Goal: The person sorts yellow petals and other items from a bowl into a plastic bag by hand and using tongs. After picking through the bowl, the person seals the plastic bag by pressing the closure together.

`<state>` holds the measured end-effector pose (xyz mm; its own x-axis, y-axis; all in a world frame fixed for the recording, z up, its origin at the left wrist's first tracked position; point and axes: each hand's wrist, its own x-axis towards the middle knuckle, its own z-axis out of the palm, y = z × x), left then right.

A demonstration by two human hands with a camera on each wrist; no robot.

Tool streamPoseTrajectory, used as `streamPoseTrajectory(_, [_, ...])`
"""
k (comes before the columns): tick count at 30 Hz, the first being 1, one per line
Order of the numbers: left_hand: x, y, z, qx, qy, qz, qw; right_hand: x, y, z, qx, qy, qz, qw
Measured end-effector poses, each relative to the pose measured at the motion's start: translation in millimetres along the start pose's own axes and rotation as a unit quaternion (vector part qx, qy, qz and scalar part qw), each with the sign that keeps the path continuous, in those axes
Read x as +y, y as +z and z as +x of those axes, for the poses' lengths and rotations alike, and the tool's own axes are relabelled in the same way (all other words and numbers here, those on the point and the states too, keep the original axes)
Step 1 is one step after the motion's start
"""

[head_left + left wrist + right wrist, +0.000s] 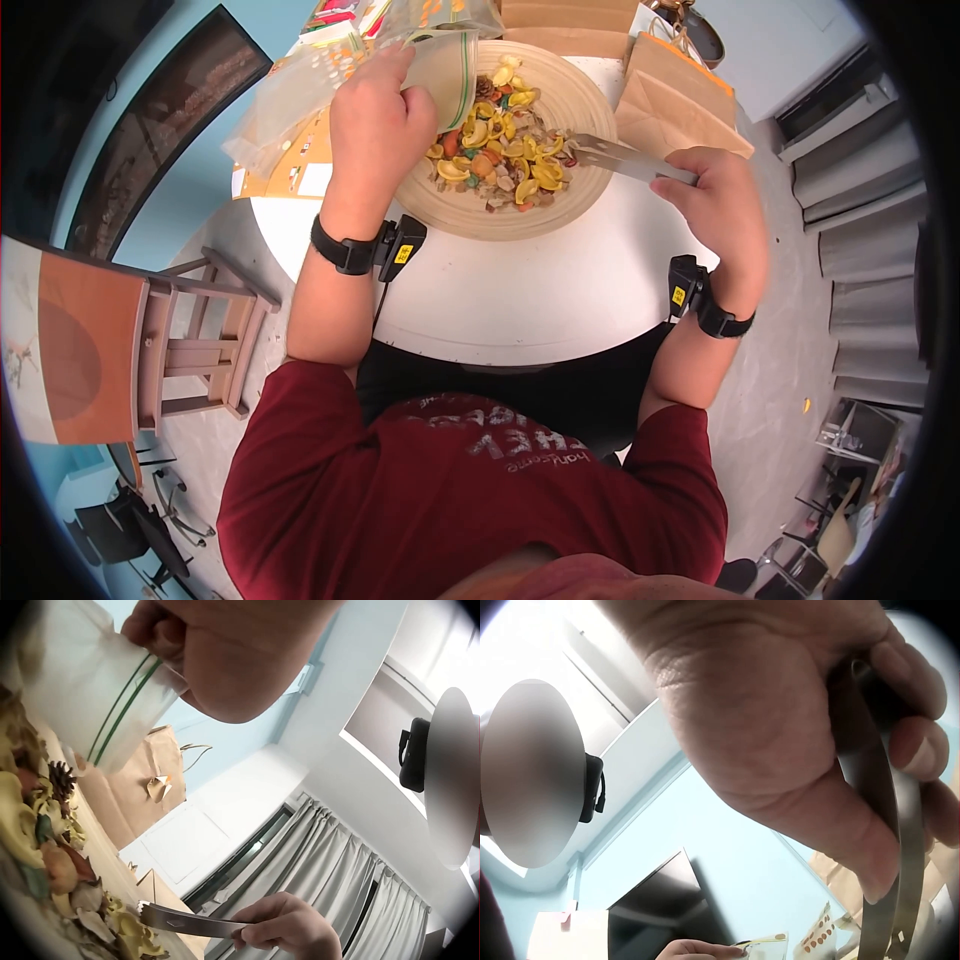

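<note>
My left hand (pixel 380 125) grips a clear zip bag (pixel 450 80) with a green-striped seal, held over the left side of a round wooden tray (pixel 590 100). On the tray lies a heap of mixed dried pieces (pixel 500 150): yellow petal-like curls, brown and orange bits, some green. A small pinecone (pixel 61 780) shows among them in the left wrist view. From the right, my right hand (pixel 720 205) holds metal tongs (pixel 635 160), their tips at the right edge of the heap. The right wrist view shows fingers and thumb around both tong arms.
Brown paper bags (pixel 675 95) stand behind and right of the tray on the white round table (pixel 500 310). More clear plastic packaging (pixel 295 110) and an orange printed sheet (pixel 312 155) lie at the left. A wooden chair (pixel 210 345) stands left of the table.
</note>
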<state>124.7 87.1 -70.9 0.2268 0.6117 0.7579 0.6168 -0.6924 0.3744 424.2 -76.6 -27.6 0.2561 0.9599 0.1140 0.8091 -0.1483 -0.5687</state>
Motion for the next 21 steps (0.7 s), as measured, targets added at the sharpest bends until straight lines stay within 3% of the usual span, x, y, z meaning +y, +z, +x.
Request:
streamPoseTrajectory(7, [3.7, -2.1, 0.6, -0.029, -0.011, -0.002, 1.000, 18.5, 4.3, 6.0, 0.030, -0.022, 0.029, 0.999])
streamPoseTrajectory(10, [0.9, 0.6, -1.0, -0.030, -0.007, -0.005, 1.000, 13.4, -2.2, 5.8, 0.078, 0.020, 0.066, 0.995])
streamPoseTrajectory(13, [4.2, 0.1, -0.7, -0.034, -0.009, -0.011, 0.999, 2.6, 5.3, 7.0, 0.171, 0.013, 0.191, 0.966])
streamPoseTrajectory(16, [4.4, 0.5, -0.6, -0.029, -0.001, -0.017, 0.999, -11.2, 48.8, 14.2, 0.264, -0.087, 0.278, 0.920])
streamPoseTrajectory(19, [4.8, 2.0, -0.7, -0.029, 0.004, -0.024, 0.999, -27.2, 74.8, 14.8, 0.172, -0.152, 0.191, 0.954])
streamPoseTrajectory(21, [3.3, 1.3, -0.1, -0.032, 0.003, -0.023, 0.999, -21.9, 69.3, 18.3, 0.176, -0.123, 0.168, 0.962])
